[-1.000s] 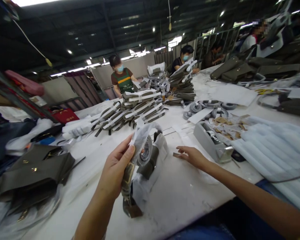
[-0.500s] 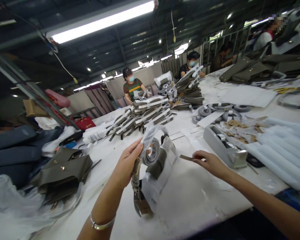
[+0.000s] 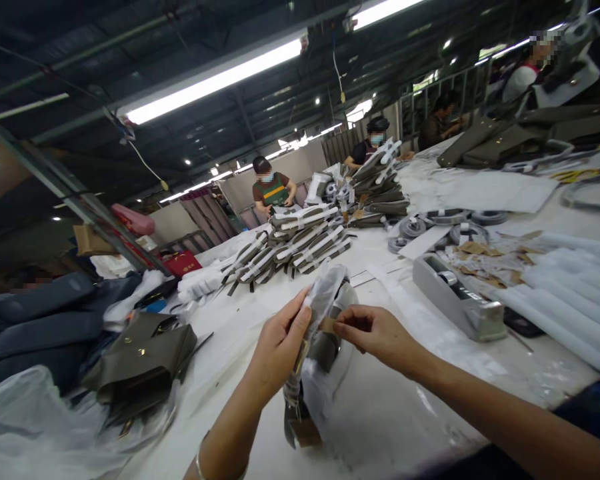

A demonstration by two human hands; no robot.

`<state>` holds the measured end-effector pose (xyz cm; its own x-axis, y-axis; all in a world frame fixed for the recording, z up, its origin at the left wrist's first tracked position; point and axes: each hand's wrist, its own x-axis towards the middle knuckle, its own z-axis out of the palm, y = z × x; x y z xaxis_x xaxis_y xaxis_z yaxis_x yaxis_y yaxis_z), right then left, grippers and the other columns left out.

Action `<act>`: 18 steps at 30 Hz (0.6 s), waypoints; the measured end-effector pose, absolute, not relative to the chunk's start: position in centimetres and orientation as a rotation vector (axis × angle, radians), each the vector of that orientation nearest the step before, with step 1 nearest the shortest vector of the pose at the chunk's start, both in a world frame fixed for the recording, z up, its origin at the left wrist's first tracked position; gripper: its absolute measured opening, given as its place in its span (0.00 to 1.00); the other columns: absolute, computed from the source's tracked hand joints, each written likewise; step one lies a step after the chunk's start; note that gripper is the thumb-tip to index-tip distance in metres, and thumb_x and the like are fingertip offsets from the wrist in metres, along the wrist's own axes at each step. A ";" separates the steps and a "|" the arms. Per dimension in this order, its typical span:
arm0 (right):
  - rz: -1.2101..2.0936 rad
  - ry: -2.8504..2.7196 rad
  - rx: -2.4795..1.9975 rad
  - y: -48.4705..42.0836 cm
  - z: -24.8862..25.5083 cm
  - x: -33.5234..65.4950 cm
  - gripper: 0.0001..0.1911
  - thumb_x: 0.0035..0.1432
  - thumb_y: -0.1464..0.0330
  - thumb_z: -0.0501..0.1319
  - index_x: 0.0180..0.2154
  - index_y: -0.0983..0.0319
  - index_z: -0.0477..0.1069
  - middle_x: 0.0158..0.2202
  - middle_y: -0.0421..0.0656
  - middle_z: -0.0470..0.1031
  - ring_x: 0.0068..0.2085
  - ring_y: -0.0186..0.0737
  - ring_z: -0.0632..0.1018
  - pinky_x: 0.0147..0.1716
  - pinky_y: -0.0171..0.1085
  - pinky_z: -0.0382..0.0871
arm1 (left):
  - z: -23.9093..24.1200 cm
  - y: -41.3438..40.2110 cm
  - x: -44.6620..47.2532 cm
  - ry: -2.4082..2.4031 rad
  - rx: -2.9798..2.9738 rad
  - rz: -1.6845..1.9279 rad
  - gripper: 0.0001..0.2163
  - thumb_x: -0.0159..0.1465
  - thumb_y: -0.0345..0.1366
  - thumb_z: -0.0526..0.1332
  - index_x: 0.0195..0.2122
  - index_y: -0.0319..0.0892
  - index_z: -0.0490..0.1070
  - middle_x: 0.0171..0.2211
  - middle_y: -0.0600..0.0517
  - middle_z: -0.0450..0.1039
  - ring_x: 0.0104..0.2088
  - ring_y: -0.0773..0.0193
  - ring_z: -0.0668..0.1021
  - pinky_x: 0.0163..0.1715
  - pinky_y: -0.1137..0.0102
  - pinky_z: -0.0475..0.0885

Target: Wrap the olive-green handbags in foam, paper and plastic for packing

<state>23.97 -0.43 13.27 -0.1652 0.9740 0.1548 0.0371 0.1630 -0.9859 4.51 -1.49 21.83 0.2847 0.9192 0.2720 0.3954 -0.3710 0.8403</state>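
My left hand is closed around a bundle of olive bag parts wrapped in clear and white plastic, held above the white table. A brown paper tag hangs at its lower end. With fingertips pinched, my right hand holds a short brown tape strip against the bundle's right side. The strip's far end is hidden by the plastic and my left hand. A grey tape dispenser stands to the right of my right hand.
An olive handbag and crumpled plastic lie at left. Ahead is a pile of wrapped olive straps; coiled straps, brown tags and white foam rolls lie to the right. Co-workers sit across the table.
My right hand has moved left, bringing the brown tape strip from beside the dispenser onto the bundle. The bundle has turned, and its grey coil is now mostly covered. The view has shifted slightly.
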 end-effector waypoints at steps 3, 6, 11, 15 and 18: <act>1.212 -1.397 -1.071 -0.1 12.8 23.9 0.17 0.50 0.52 0.67 0.29 0.60 0.75 0.22 0.39 0.70 0.22 0.33 0.67 0.20 0.33 0.57 | 21.9 -1.7 4.5 1.227 1.979 1.004 0.21 0.69 0.46 0.56 0.60 0.46 0.68 0.61 0.51 0.68 0.63 0.54 0.67 0.66 0.59 0.56; 1.230 -1.362 -1.111 -0.2 12.4 24.0 0.17 0.50 0.52 0.68 0.29 0.60 0.74 0.21 0.39 0.70 0.21 0.33 0.67 0.20 0.33 0.57 | 22.0 -1.8 4.4 1.268 2.010 0.986 0.21 0.69 0.46 0.55 0.60 0.45 0.68 0.61 0.52 0.68 0.63 0.54 0.67 0.66 0.59 0.57; 1.255 -1.295 -1.024 -0.4 13.1 23.4 0.17 0.48 0.53 0.70 0.28 0.60 0.75 0.21 0.38 0.68 0.22 0.32 0.65 0.21 0.33 0.57 | 21.8 -1.7 4.6 1.254 2.061 0.944 0.21 0.70 0.47 0.54 0.61 0.46 0.67 0.61 0.51 0.68 0.63 0.55 0.67 0.65 0.61 0.58; 1.355 -1.182 -0.818 -0.2 14.1 22.3 0.17 0.46 0.55 0.73 0.28 0.61 0.76 0.22 0.37 0.67 0.23 0.31 0.64 0.23 0.33 0.57 | 21.4 -1.8 5.2 1.224 2.118 0.921 0.21 0.70 0.47 0.53 0.62 0.47 0.66 0.62 0.52 0.66 0.64 0.55 0.65 0.66 0.62 0.56; 1.520 -1.054 -0.700 -0.3 14.4 22.0 0.16 0.47 0.56 0.73 0.31 0.61 0.78 0.26 0.38 0.71 0.28 0.32 0.66 0.29 0.32 0.63 | 21.1 -2.0 5.3 1.256 2.194 0.918 0.22 0.72 0.46 0.50 0.64 0.47 0.63 0.64 0.52 0.64 0.65 0.56 0.64 0.66 0.62 0.56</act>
